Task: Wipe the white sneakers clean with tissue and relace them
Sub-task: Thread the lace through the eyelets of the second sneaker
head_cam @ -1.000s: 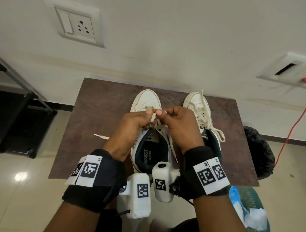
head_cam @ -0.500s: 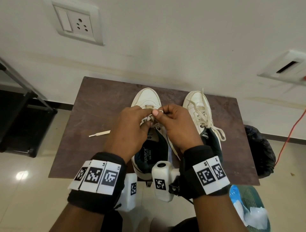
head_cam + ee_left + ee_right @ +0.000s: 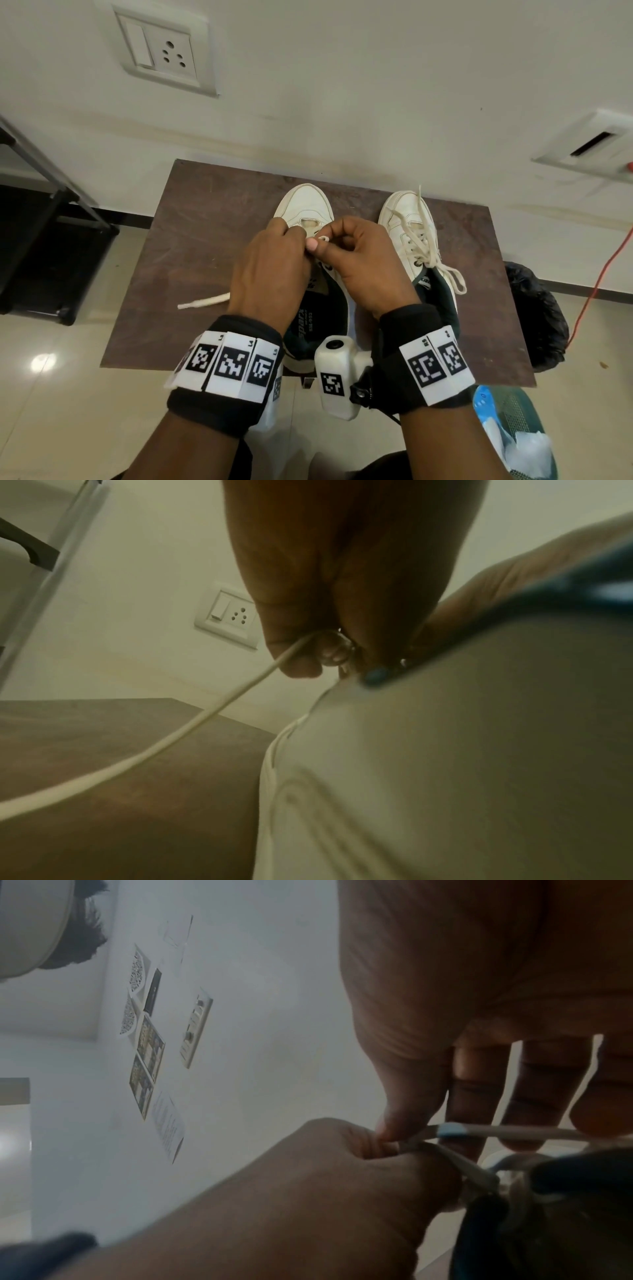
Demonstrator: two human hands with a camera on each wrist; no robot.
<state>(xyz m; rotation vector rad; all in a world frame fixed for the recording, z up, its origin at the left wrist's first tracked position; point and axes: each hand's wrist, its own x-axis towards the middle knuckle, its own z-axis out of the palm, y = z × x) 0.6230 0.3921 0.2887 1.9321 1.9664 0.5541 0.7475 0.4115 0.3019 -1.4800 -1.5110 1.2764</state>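
Two white sneakers stand side by side on a small brown table. The left sneaker has a dark lining and most eyelets bare. Both hands meet over its tongue. My left hand pinches the white lace, whose free end trails left across the table. My right hand pinches the same lace between thumb and fingers, right above the eyelets. The right sneaker is laced, with loose ends hanging over its side. No tissue is in either hand.
The table stands against a white wall with a socket plate. A black bag sits on the floor at the right, beside a red cable. A green basket holding white crumpled tissue is at bottom right. A dark shelf frame stands left.
Both hands have dropped lower and closer onto the left sneaker's eyelets. The lace end on the table has slid a little toward the shoe. The left wrist has rolled over.
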